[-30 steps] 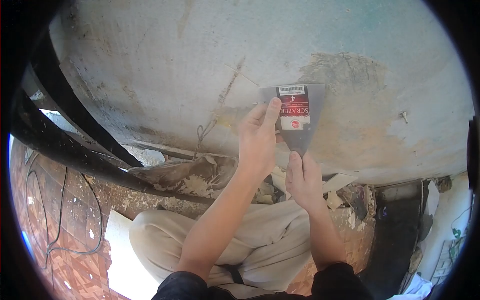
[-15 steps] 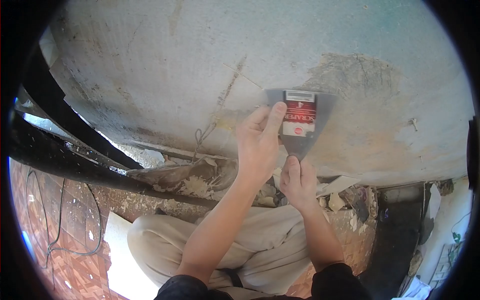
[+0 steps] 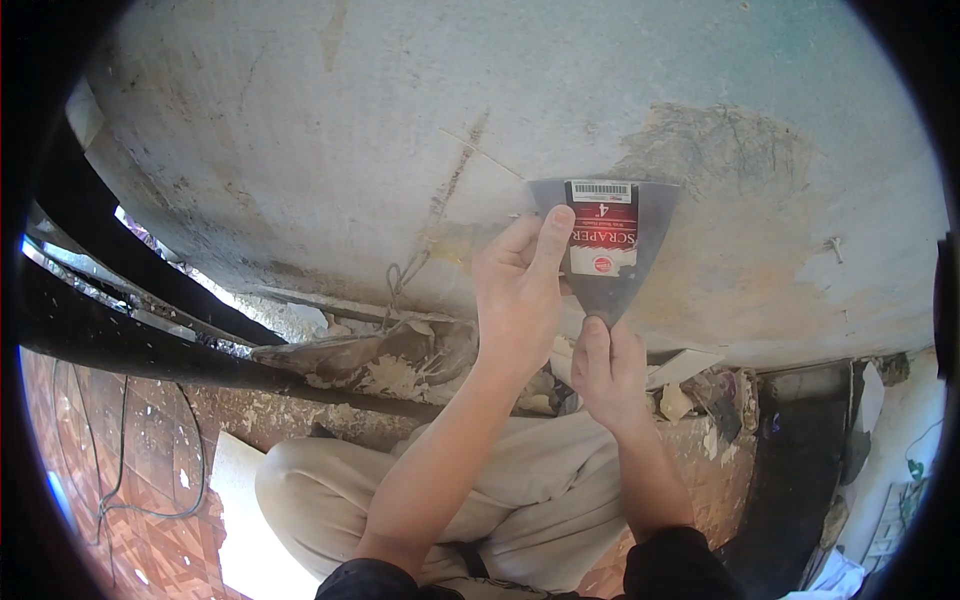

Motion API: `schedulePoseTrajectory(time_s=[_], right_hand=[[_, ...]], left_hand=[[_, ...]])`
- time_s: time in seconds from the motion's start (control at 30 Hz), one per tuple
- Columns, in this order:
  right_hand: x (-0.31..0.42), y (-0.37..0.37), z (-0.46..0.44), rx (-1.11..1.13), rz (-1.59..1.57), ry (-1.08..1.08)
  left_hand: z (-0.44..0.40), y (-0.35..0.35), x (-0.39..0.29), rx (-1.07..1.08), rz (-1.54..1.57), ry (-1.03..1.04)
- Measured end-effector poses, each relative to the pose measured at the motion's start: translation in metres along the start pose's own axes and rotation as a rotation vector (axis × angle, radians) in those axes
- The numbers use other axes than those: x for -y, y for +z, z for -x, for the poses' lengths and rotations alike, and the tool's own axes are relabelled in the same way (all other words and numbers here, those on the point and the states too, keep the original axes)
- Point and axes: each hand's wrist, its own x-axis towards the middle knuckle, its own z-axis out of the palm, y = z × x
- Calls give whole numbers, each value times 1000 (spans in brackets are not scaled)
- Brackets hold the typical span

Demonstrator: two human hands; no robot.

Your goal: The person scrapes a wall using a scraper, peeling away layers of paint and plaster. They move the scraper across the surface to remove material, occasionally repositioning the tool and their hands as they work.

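Observation:
A wide scraper (image 3: 652, 235) with a grey blade and a red, black and white label is held up before the wall, broad edge upward. My left hand (image 3: 525, 275) pinches the blade's left side, the thumb lying on the label's edge. Below it, my right hand (image 3: 610, 370) grips the narrow lower end between thumb and fingers. The handle is hidden by that hand. Behind the blade, the stained wall (image 3: 350, 150) has a rough grey patch (image 3: 715, 150) at upper right.
Dark curved strips (image 3: 150, 345) cross the left side. Broken debris (image 3: 400, 365) lies along the wall's base. A black cable (image 3: 120, 460) loops over the reddish patterned floor (image 3: 150, 540). A white sheet (image 3: 250, 530) lies beside my bent leg (image 3: 330, 490). A dark panel (image 3: 795, 470) is at right.
The scraper and both hands have shifted slightly to the right and down in view. Both hands keep their hold, and the label now looks sharper.

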Motion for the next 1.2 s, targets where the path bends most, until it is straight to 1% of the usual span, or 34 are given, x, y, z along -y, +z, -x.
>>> schedulePoseTrajectory(time_s=[0.13,0.2,0.23,0.3,0.43,0.5,0.53,0.6,0.63,0.73,0.77,0.8,0.83,0.87,0.9,0.93,0.97,1.0,1.03,1.07,1.1,1.2], right_hand=[[0,-5,-2,12,41,25],[0,-6,-5,-18,134,-57],[0,-7,-5,-17,132,-56],[2,-10,-5,-28,266,-106],[17,-7,-5,-69,277,-168],[11,-8,-5,-39,273,-70],[13,-8,-6,-42,269,-71],[22,-8,-12,-38,298,-146],[41,-3,-16,2,251,-196],[97,25,-42,82,161,-389],[96,24,-39,42,138,-382],[88,24,-35,75,119,-353],[77,25,-30,128,108,-334],[60,25,-22,53,110,-337],[43,20,-9,-10,119,-339],[37,10,4,-25,121,-263],[32,0,13,-46,124,-179],[27,-9,16,-35,143,-173],[22,-16,22,-37,161,-97],[19,-20,29,-43,172,-20],[20,-22,30,-45,173,-23],[26,-18,20,-24,145,-48]], left_hand=[[0,1,-1,16,11,-14],[-2,1,-2,11,16,-19],[-2,1,-2,10,17,-31],[-4,1,2,13,52,-25],[-6,0,2,37,88,-42],[-6,2,1,9,94,-36],[-5,4,1,-12,97,-37],[-3,9,-3,-98,77,-28],[-1,10,-8,-81,59,-39],[0,0,-54,-124,142,88],[-5,0,-74,-126,166,138],[-7,1,-86,-137,208,195],[-7,-14,-70,-117,-98,270],[-5,-30,-49,-101,-394,355],[9,-13,-45,-88,-431,290],[22,7,-37,-81,-462,214],[23,15,-23,-41,-177,64],[23,19,-11,1,108,-94],[23,20,-5,-11,121,-109],[24,20,-1,21,132,-134],[23,21,0,65,139,-142],[17,18,-9,53,132,-102]])
